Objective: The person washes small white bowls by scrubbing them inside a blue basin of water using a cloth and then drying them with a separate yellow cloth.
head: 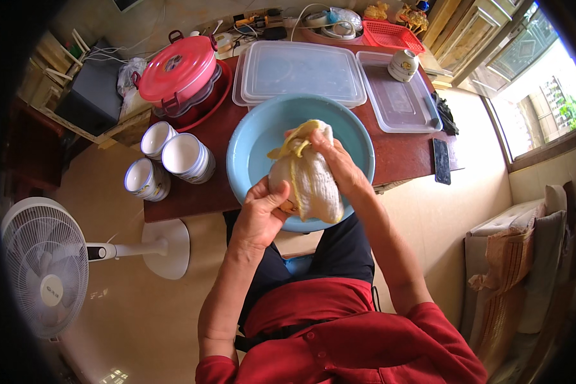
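Above a light blue plastic basin (249, 139), both hands hold a white bowl (279, 175) largely hidden under a cloth. My left hand (264, 211) grips the bowl's lower left side, close to a patch of printed decoration. A wet-looking white cloth with yellow edging (314, 187) drapes over the bowl and bunches at its top. My right hand (338, 161) presses that cloth against the bowl's right side. How far the fingers reach behind the bowl cannot be seen.
Stacked bowls (185, 153) stand at the left of the red-brown table (206, 201), near a pink lidded container (180, 67). Clear lids (302, 72) lie behind the basin. Two nested cups or bowls (403, 66) sit upside down on a clear tray (398, 105). A phone (441, 161) rests at the right edge.
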A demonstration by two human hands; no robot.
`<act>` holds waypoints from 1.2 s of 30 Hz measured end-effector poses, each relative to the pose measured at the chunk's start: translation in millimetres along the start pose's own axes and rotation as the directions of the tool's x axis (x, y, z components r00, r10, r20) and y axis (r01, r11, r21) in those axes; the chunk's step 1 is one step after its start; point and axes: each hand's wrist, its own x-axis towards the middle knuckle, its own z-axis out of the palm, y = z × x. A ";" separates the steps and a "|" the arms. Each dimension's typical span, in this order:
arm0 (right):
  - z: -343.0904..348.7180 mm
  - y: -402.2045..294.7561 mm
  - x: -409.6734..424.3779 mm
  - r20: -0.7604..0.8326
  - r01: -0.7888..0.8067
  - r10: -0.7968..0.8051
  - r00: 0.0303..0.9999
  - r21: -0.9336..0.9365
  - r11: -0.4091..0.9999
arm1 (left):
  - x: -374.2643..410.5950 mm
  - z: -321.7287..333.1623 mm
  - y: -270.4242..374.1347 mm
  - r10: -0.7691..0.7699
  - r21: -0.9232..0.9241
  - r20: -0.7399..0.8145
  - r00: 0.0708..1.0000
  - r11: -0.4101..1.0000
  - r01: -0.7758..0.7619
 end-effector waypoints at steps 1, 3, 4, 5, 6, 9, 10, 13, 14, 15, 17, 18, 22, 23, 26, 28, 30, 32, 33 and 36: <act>3.3 5.2 -4.1 -0.049 0.030 -0.023 0.999 0.146 0.989 | 0.9 0.0 2.5 -0.001 -0.036 -0.005 1.000 0.999 0.000; 18.7 22.1 -10.9 -0.146 -0.002 0.061 0.987 0.370 0.929 | 2.0 5.1 11.3 0.072 0.000 -0.009 0.997 0.997 -0.072; 28.8 29.7 -16.5 -0.189 0.006 0.083 0.979 0.430 0.903 | 3.1 9.4 14.7 0.098 0.034 -0.017 0.995 0.995 -0.097; 34.8 35.0 -22.4 -0.229 0.018 0.108 0.968 0.488 0.873 | 4.6 11.3 16.1 0.124 0.067 -0.025 0.992 0.990 -0.122; 43.3 29.9 -27.7 -0.258 0.008 0.149 0.955 0.523 0.852 | 5.0 10.2 15.1 0.168 0.168 -0.021 0.985 0.972 -0.163; 44.0 25.4 -39.3 -0.280 -0.143 0.246 0.928 0.343 0.928 | 7.1 19.7 8.3 0.309 0.501 -0.015 0.951 0.825 -0.261; 50.3 19.4 -41.9 -0.294 -0.144 0.243 0.924 0.319 0.937 | 8.2 14.2 6.3 0.347 0.685 0.001 0.938 0.683 -0.253; 37.2 36.2 -40.1 -0.284 -0.070 0.149 0.947 0.270 0.960 | 3.3 18.6 6.7 0.369 0.964 0.169 0.914 0.129 -0.231; 29.6 34.9 -40.2 -0.267 -0.021 0.059 0.962 0.143 0.989 | 3.2 15.5 3.0 0.346 0.942 0.334 0.877 -0.126 -0.310; 30.8 30.8 -34.8 -0.285 0.012 0.029 0.958 0.140 0.990 | 2.9 11.1 -0.3 0.284 0.851 0.483 0.828 -0.373 -0.369; 26.2 28.7 -29.4 -0.283 -0.051 0.083 0.956 0.117 0.992 | 4.2 5.9 -8.5 0.202 0.772 0.554 0.808 -0.488 -0.407; 22.1 30.0 -28.5 -0.317 -0.077 0.123 0.940 0.155 0.985 | 4.6 6.1 -8.9 0.150 0.746 0.555 0.818 -0.526 -0.410; 8.7 40.8 -29.6 -0.296 -0.010 0.110 0.949 0.322 0.947 | 5.6 15.2 -1.0 0.207 0.725 0.615 0.761 -0.527 -0.443; 2.0 42.7 -30.2 -0.292 -0.008 0.102 0.951 0.305 0.952 | 3.0 22.3 3.3 0.255 0.749 0.595 0.762 -0.519 -0.411; 4.5 37.7 -35.5 -0.274 0.013 0.066 0.959 0.277 0.961 | 13.1 -1.5 2.7 0.470 0.930 0.178 0.864 0.206 -0.304; 9.8 36.8 -36.1 -0.257 0.058 0.010 0.966 0.255 0.965 | 19.4 -14.0 5.5 0.085 0.478 -0.159 0.984 0.879 0.001; 5.6 49.4 -32.0 -0.215 0.098 -0.078 0.973 0.082 0.992 | 17.6 -15.9 -1.5 0.128 0.507 -0.086 0.988 0.859 -0.067; 7.0 47.6 -30.2 -0.237 0.066 -0.143 0.961 -0.307 0.949 | 15.9 -14.9 -8.9 0.152 0.496 -0.095 0.984 0.864 -0.085; 11.4 39.2 -30.4 -0.258 0.024 -0.184 0.948 -0.520 0.854 | 15.2 -14.8 -9.3 0.196 0.635 -0.064 0.979 0.764 -0.112; 8.3 33.4 -28.1 -0.020 0.177 -0.436 0.900 -0.896 0.408 | 12.0 -10.1 -9.5 0.293 0.886 0.049 0.955 0.428 -0.177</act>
